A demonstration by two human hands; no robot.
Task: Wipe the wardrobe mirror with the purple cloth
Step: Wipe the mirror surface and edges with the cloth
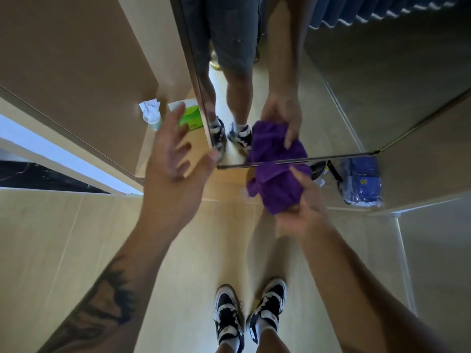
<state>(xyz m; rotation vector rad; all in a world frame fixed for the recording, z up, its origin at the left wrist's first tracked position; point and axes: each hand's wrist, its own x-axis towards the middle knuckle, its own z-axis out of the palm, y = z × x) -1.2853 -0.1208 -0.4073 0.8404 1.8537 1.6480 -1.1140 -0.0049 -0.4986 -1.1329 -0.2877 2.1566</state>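
Against the wardrobe mirror [331,85], your right hand [303,212] grips the bunched purple cloth [276,184] while your left hand [173,161] hovers with fingers spread.

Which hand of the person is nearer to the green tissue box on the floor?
The left hand: it is open in front of the green tissue box, partly covering it in the view. The right hand is far to the right, holding the purple cloth.

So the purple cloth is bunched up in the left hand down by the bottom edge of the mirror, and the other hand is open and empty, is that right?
Not quite: the head view shows the purple cloth bunched in the right hand, not the left. It does sit by the bottom edge of the mirror, and the empty hand with spread fingers is the left hand.
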